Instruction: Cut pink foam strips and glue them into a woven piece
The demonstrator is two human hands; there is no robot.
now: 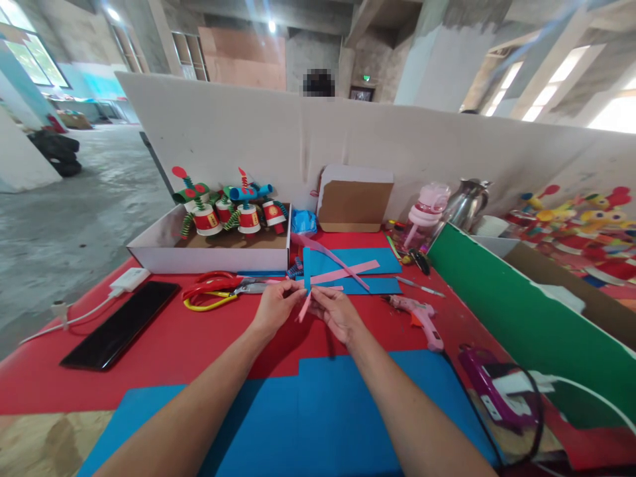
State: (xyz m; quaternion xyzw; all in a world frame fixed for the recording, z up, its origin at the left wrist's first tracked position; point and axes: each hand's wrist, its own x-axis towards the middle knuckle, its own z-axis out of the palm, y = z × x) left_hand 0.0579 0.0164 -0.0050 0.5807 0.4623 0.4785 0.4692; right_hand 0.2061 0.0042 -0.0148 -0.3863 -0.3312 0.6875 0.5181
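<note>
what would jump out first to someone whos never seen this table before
Probably the colourful cup figures with coiled green limbs, standing in a white box at the back left of the red table. Next, the left hand and right hand meeting at the centre over narrow blue and pink strips. The bright green panel on the right also stands out.

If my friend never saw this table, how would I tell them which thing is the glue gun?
Start at the big red table and find the person's right hand. To its right, before the green panel, lies the pale pink glue gun. The pink strips nearby are flat and straight, but this is chunky and shaped like a toy pistol.
</note>
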